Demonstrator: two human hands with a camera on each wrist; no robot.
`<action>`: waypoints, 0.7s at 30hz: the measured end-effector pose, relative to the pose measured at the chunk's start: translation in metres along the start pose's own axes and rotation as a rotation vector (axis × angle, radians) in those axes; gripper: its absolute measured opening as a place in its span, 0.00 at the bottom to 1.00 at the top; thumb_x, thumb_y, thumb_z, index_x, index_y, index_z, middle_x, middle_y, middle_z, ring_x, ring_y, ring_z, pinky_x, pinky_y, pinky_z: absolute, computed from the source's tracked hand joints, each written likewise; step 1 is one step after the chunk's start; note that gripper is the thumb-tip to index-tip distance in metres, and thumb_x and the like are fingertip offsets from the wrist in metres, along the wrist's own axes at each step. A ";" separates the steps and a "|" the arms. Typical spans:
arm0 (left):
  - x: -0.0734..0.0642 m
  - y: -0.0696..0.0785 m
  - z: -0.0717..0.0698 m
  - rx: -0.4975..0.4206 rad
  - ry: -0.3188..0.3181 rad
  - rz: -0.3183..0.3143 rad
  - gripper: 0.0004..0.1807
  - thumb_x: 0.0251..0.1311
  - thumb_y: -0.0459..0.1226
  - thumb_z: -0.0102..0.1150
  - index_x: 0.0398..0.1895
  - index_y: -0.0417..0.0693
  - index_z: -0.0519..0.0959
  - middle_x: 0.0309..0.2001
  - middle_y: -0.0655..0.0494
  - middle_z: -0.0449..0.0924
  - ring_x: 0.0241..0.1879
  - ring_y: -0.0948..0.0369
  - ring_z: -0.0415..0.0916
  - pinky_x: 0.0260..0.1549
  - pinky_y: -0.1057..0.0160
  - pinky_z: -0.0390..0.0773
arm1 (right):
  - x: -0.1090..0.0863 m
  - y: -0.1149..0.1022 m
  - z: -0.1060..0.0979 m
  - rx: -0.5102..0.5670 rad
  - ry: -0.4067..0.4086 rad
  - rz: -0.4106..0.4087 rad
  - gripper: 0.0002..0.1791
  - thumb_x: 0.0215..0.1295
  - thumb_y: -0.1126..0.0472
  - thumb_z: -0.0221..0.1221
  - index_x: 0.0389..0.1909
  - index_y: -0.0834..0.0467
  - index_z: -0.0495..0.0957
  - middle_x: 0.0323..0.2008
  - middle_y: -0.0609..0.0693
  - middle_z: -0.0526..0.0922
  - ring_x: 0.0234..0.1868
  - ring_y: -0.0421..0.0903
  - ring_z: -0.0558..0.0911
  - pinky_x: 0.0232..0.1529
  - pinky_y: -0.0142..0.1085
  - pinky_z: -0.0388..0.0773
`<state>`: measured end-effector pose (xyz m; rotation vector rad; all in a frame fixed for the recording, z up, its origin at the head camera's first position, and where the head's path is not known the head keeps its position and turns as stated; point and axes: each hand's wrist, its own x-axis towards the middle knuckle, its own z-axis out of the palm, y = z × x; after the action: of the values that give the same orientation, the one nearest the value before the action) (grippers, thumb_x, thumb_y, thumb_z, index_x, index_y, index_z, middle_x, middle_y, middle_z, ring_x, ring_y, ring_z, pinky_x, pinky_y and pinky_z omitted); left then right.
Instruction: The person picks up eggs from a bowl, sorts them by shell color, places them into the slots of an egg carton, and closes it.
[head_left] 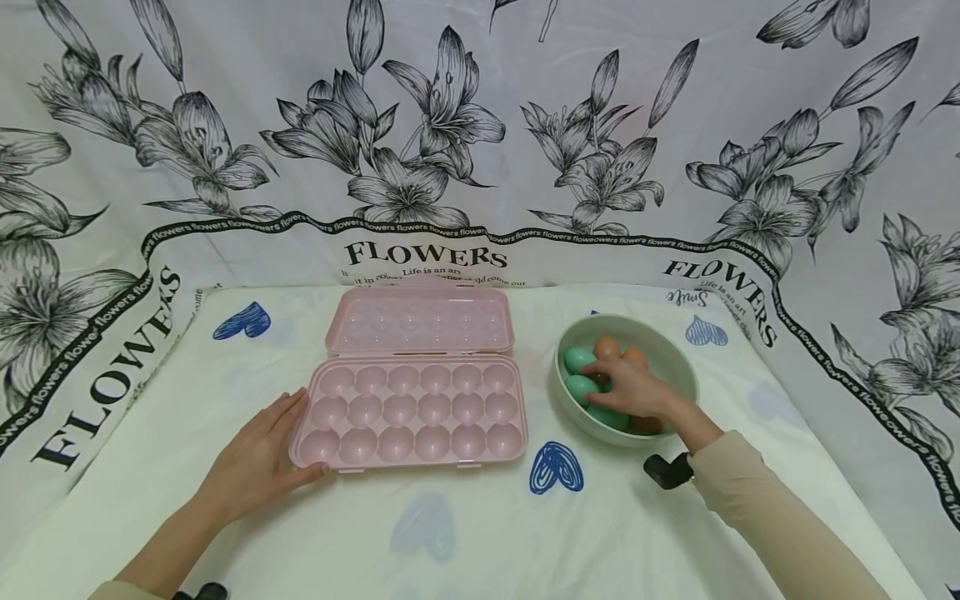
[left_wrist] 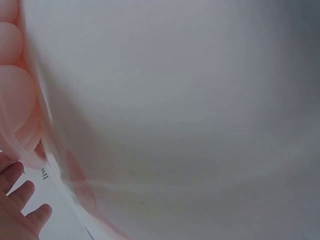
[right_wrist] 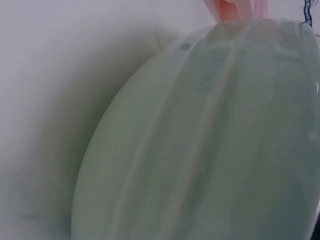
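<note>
My right hand (head_left: 628, 387) reaches into a pale green bowl (head_left: 678, 350) with its thumb and forefinger curled at a green egg (head_left: 580, 389), pinching it. Another green egg (head_left: 577, 360) lies just behind, and a brown egg (head_left: 606, 346) sits at the far side. More green and brown eggs are partly hidden under the hand. At the left, my left hand (head_left: 251, 458) rests with straight fingers along the left edge of a pink egg carton (head_left: 415, 410). The carton stands open, its cups holding nothing. In the right wrist view the bowl's ribbed outer wall (right_wrist: 200, 140) fills most of the picture.
The carton's hinged lid (head_left: 420, 321) lies folded back behind its tray. A white cloth with blue hearts (head_left: 556, 468) covers the table, and a flower-printed curtain (head_left: 420, 125) hangs behind. A black object (head_left: 667, 472) is by the right cuff.
</note>
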<state>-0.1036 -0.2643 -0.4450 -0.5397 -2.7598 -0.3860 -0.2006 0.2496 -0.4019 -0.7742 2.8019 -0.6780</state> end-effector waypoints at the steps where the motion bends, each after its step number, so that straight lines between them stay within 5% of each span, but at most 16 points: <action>1: 0.000 0.000 0.000 -0.001 0.002 0.001 0.56 0.34 0.62 0.68 0.63 0.35 0.63 0.62 0.40 0.65 0.60 0.43 0.62 0.60 0.51 0.62 | 0.000 0.000 0.000 -0.002 -0.001 0.000 0.22 0.55 0.57 0.64 0.50 0.63 0.76 0.43 0.55 0.79 0.40 0.47 0.78 0.42 0.40 0.77; 21: 0.000 0.001 -0.001 -0.007 -0.019 -0.008 0.56 0.36 0.61 0.68 0.64 0.34 0.63 0.63 0.40 0.64 0.61 0.43 0.61 0.62 0.52 0.59 | 0.002 -0.009 0.001 -0.006 -0.027 -0.006 0.20 0.54 0.59 0.64 0.48 0.61 0.76 0.38 0.52 0.81 0.37 0.46 0.77 0.40 0.38 0.75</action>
<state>-0.1030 -0.2641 -0.4444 -0.5366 -2.7806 -0.3940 -0.1984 0.2412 -0.3987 -0.7865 2.7798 -0.6551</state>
